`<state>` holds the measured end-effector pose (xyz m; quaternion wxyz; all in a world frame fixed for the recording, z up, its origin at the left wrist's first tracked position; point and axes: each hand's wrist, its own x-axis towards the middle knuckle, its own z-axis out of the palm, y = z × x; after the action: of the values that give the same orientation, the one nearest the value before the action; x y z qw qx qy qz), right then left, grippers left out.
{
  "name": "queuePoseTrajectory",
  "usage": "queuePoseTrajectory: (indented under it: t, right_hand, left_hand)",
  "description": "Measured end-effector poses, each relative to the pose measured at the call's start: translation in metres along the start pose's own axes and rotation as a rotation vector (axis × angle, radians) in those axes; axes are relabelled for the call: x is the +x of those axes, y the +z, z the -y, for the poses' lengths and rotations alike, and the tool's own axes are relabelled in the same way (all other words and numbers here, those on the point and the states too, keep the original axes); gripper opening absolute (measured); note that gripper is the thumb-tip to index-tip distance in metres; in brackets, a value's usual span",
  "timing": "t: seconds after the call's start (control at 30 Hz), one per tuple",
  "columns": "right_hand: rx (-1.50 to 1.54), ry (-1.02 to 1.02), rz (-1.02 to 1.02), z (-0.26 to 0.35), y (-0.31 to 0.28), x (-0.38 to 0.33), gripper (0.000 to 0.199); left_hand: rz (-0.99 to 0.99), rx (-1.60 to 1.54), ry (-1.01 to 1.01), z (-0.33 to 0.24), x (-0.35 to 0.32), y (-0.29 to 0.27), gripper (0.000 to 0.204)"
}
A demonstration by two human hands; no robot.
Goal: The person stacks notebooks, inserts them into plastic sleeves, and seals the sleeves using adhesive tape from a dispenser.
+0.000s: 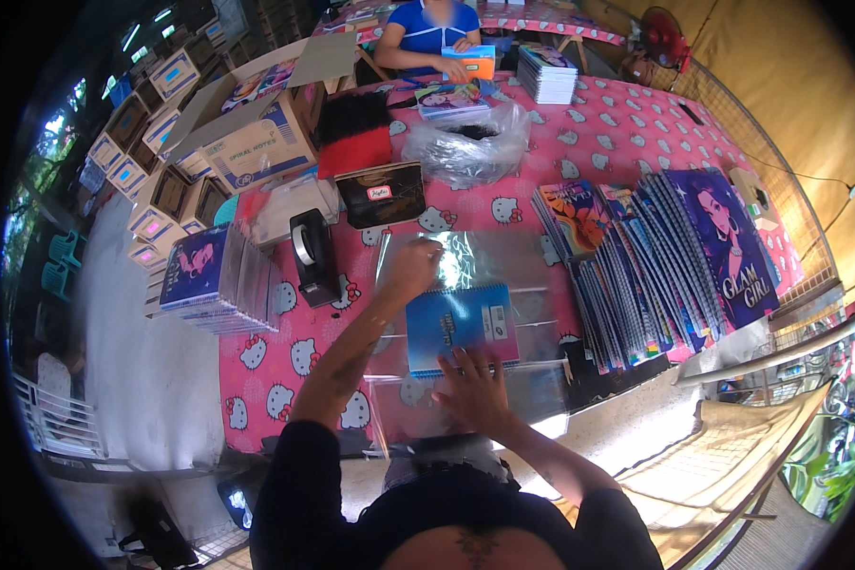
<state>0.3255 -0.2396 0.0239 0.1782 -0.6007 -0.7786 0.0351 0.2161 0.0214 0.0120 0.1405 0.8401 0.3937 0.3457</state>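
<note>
A blue-to-pink spiral notebook (pixel 461 328) with a pale label lies flat in front of me, on or inside clear plastic film (pixel 527 256) that spreads past its edges. My left hand (pixel 416 266) is closed at the film's far part, just beyond the notebook, its fingertips pinched on the plastic. Over the notebook's near spiral edge rests my right hand (pixel 475 388), fingers spread and holding nothing. Left of the film stands a black tape dispenser (pixel 313 256).
Rows of spiral notebooks (pixel 646 271) lean at the right. A notebook stack (pixel 214 280) stands at the left edge, with an open carton (pixel 256 142) behind. Crumpled plastic (pixel 470 142) and a black box (pixel 382 195) lie beyond. Across the pink tablecloth, a person (pixel 437 43) handles a notebook.
</note>
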Motion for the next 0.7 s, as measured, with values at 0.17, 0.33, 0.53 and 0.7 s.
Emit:
queuePoseTrajectory:
  t: [0.17, 0.33, 0.53, 0.7]
  right_hand:
    - [0.008, 0.030, 0.011, 0.004, 0.004, 0.002, 0.062]
    - [-0.002, 0.060, 0.016, 0.004, 0.006, 0.002, 0.064]
    - [-0.030, 0.050, 0.062, 0.003, -0.001, 0.002, 0.065]
    - [-0.058, 0.024, 0.042, 0.002, -0.001, 0.000, 0.065]
  left_hand:
    - [0.200, 0.261, 0.208, 0.058, 0.015, 0.066, 0.012]
    - [0.212, 0.184, 0.178, 0.049, 0.025, 0.059, 0.015]
    - [0.240, 0.243, 0.225, 0.030, 0.026, 0.048, 0.019]
    - [0.107, 0.262, 0.278, 0.001, 0.022, 0.026, 0.024]
